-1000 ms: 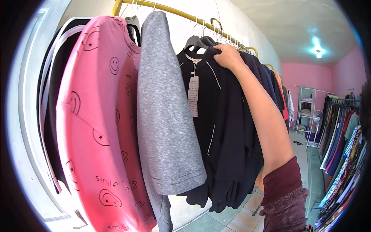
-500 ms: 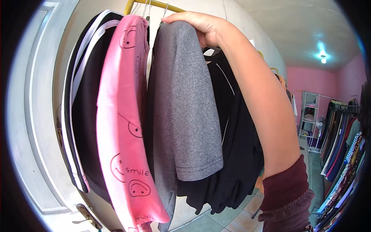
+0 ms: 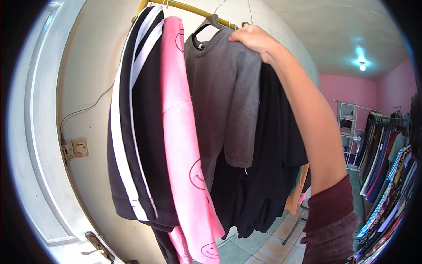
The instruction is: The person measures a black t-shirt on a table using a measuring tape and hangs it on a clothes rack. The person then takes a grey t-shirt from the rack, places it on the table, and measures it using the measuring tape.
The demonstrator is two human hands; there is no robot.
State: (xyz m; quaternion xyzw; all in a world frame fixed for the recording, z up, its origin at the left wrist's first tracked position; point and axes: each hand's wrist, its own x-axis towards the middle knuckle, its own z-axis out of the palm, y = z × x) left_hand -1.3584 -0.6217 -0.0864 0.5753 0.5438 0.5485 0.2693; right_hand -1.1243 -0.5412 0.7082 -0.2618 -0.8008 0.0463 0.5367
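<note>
My right hand (image 3: pixel 255 40) is closed on the shoulder of a dark grey shirt (image 3: pixel 213 83), which hangs from a dark hanger (image 3: pixel 212 20) on the yellow rail (image 3: pixel 189 9). Black garments (image 3: pixel 277 132) hang behind and to the right of it. Left of the grey shirt is a pink garment (image 3: pixel 178 123) with smiley prints, and beside that a black garment with white stripes (image 3: pixel 149 110). My left hand is out of the frame.
A white door (image 3: pixel 35 132) with a handle stands at the left, near a wall switch (image 3: pixel 80 148). At the right a second rack of clothes (image 3: pixel 387 154) runs along the room, with a fan (image 3: pixel 359 137) and a white shelf (image 3: pixel 347 112) at the back.
My right hand moved from the black garments to a light grey sleeve, then onto the dark grey shirt, whose front now shows. The pink and striped garments appear farther right in the view.
</note>
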